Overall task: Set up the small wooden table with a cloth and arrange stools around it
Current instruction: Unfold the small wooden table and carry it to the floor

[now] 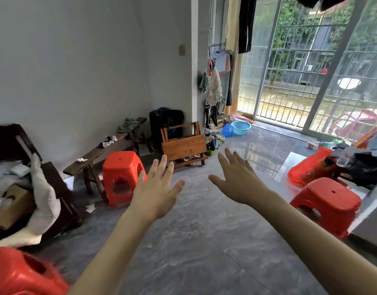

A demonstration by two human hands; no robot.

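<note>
The small wooden table [184, 145] lies tipped on its side against the far wall, its top facing me. Both my arms stretch out toward it over the grey floor. My left hand [156, 188] is empty, fingers straight and spread. My right hand [239, 177] is likewise empty with straight fingers. Three red plastic stools stand about: one [122, 175] by the bench at left, one [328, 205] at right, one [23, 275] at the bottom left corner, blurred. No cloth for the table is clearly identifiable.
A long dark bench [104, 152] with clothes runs along the left wall. A dark cabinet with a box and white fabric [43, 199] stands at far left. A blue basin [240, 127] sits by the sliding door. A red bag [309, 169] and clothes pile lie at right.
</note>
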